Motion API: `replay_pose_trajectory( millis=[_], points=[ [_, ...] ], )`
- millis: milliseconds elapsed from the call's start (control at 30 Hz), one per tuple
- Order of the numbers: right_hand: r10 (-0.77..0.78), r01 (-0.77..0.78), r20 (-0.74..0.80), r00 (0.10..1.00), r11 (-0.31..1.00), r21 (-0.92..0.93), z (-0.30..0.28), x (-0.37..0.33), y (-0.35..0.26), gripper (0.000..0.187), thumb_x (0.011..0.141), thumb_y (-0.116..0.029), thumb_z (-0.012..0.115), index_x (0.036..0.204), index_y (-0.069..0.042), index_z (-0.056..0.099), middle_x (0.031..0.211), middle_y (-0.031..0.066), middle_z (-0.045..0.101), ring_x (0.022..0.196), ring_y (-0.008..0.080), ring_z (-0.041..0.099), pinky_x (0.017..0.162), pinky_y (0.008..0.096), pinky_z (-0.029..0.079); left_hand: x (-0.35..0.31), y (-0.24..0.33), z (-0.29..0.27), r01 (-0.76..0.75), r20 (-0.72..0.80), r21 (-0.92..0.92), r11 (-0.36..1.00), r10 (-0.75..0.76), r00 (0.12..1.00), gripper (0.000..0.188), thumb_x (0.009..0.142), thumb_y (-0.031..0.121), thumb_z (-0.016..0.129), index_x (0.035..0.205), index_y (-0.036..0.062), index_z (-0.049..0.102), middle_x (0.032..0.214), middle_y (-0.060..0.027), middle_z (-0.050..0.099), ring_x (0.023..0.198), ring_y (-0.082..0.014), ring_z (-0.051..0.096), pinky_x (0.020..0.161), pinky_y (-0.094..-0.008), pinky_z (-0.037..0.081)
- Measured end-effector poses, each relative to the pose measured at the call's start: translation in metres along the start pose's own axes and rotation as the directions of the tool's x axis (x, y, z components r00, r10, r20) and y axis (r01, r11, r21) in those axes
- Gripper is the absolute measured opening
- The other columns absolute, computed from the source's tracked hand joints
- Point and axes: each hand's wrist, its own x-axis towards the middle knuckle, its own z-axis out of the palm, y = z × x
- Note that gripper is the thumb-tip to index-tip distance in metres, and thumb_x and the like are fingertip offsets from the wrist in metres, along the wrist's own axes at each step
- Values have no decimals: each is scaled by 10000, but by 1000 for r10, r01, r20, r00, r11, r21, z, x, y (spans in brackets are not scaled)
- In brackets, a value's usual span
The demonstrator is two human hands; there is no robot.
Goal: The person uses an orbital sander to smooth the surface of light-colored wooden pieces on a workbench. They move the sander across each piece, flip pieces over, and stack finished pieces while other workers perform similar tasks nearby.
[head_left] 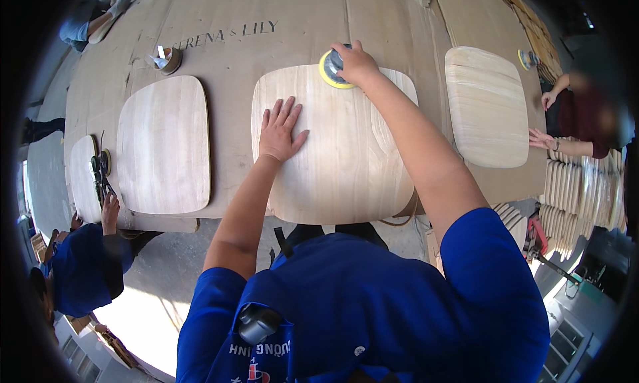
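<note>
In front of me a pale wooden panel (339,157) with rounded corners lies flat on the cardboard-covered table. My left hand (282,131) rests on its upper left part, palm down, fingers spread. At the panel's far edge my right hand (357,63) grips a round sander (331,67) with a dark body and a yellow pad rim. The sander sits partly over that edge. Fingers wrap round its top; the underside of the pad is hidden.
Similar panels lie left (164,143) and right (487,107). A small tub (168,61) stands at the far left. Co-workers are at both sides; the left one holds another sander (101,167). Stacked panels (579,190) stand at right. A second yellow-rimmed sander (528,59) lies at the far right.
</note>
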Motion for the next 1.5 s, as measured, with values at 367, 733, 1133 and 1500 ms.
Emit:
replay_pose_trajectory(
  millis=[367, 733, 1133, 1500],
  points=[
    [268, -274, -118, 956, 961, -35, -33, -69, 133, 708, 760, -185, 775, 1355, -263, 400, 1309, 197, 431, 1131, 388, 566, 957, 433, 486, 0, 0, 0, -11, -35, -39, 999, 10, 999, 653, 870, 424, 571, 1441, 154, 406, 1563, -52, 265, 1447, -289, 210, 1169, -498, 181],
    [-26, 25, -15, 1000, 997, -71, 12, -4, -44, 640, 797, -191, 745, 1348, -248, 423, 1290, 195, 430, 1069, 385, 600, 912, 435, 515, -7, -7, 6, 67, -83, -128, 990, -78, 993, 621, 882, 371, 573, 1424, 112, 413, 1535, -81, 313, 1431, -305, 246, 1153, -496, 218],
    [-97, 93, -47, 994, 992, -89, 32, 16, -103, 621, 810, -219, 738, 1348, -274, 432, 1255, 174, 441, 1049, 375, 607, 890, 432, 524, -132, 2, 11, 166, -110, -209, 964, -192, 975, 737, 869, 384, 615, 1460, 44, 336, 1540, -213, 248, 1399, -456, 233, 1127, -522, 244],
    [-103, 104, 18, 995, 989, -104, 33, -24, -87, 645, 810, -203, 740, 1366, -280, 424, 1265, 189, 436, 1062, 383, 601, 897, 437, 520, -132, 2, 11, 160, -148, -261, 952, -203, 968, 736, 845, 352, 642, 1448, 42, 357, 1532, -202, 276, 1395, -446, 249, 1140, -477, 255]
  ],
)
